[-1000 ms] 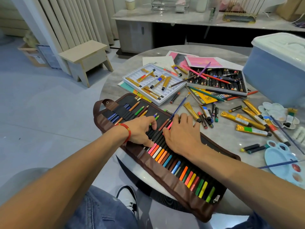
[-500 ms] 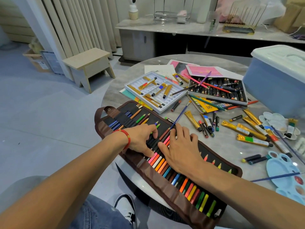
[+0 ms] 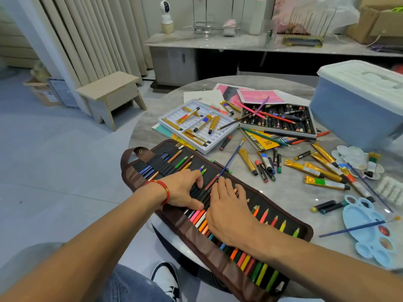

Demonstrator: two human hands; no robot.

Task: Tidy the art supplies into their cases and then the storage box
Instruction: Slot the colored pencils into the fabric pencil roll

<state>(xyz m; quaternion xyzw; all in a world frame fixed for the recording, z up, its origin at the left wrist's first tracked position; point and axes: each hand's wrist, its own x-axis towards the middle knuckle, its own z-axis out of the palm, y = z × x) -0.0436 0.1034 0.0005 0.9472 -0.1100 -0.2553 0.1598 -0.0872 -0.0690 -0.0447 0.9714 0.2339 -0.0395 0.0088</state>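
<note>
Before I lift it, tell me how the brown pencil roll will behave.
The brown pencil roll looks like soft fabric, so it will probably sag. One end overhangs the table edge and may droop. Its pencils sit in elastic loops, so most should stay put.

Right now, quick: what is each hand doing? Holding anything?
Left hand: open, fingers and thumb resting on the pencil roll case, gripping nothing.
Right hand: open, flat on the coloured pencils in the case.

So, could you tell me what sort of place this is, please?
Probably a living room at home: a round marble-look table strewn with art supplies, a small wooden stool by vertical blinds, and a low sideboard with ornaments.
</note>
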